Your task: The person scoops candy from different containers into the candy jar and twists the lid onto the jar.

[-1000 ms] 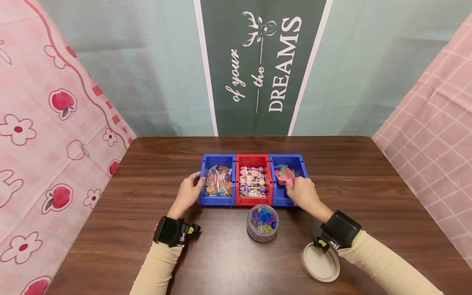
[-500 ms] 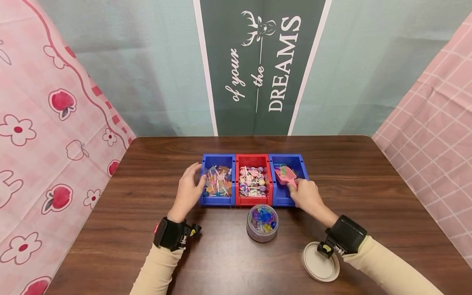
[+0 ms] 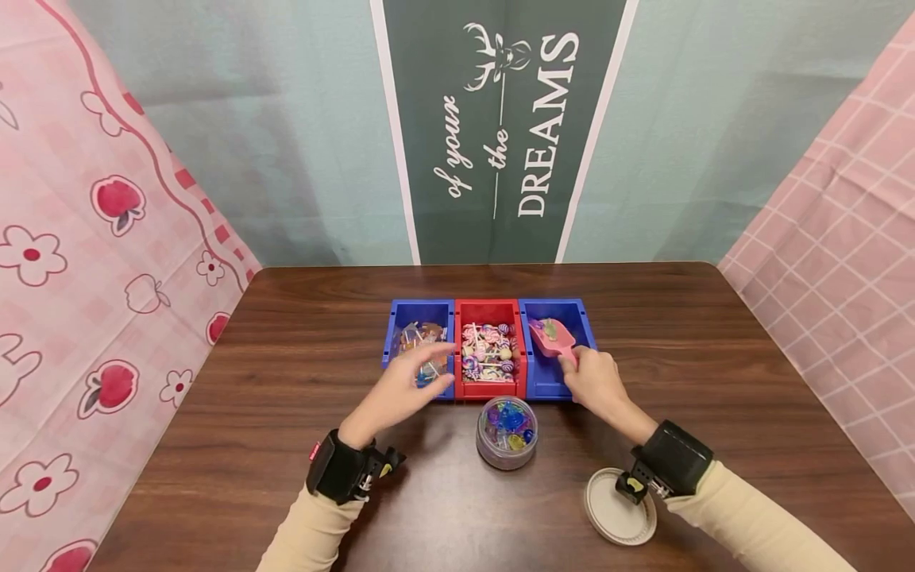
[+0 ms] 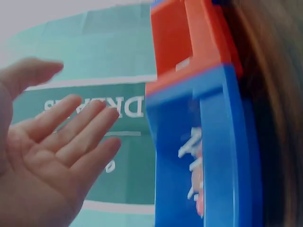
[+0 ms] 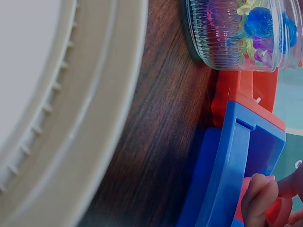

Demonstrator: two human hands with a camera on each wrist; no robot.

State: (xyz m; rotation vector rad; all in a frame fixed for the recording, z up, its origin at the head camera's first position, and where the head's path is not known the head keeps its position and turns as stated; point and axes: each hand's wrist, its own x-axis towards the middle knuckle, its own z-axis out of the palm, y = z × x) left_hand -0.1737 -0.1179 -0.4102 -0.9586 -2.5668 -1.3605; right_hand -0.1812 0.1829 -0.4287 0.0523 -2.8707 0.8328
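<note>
My right hand (image 3: 595, 383) grips the handle of a pink scoop (image 3: 553, 340), whose bowl carries a few translucent candy-like pieces inside the right blue bin (image 3: 550, 388). My left hand (image 3: 402, 389) is spread, its fingers straight and holding nothing, over the front of the left blue bin (image 3: 422, 310); in the left wrist view its palm shows bare. That bin holds clear and amber lollipop-like pieces, partly hidden by the hand. Between the two stands a red bin (image 3: 489, 389) full of small lollipops (image 3: 488, 349). A clear jar (image 3: 506, 457) with colourful translucent pieces stands just in front of it.
A round cream lid (image 3: 620, 508) lies on the wooden table (image 3: 286, 357) under my right wrist. Printed cloths hang behind the table and at both sides.
My left hand has left the outer side of the left bin and moved right, over its front. The scoop has drawn slightly toward me with pieces in it.
</note>
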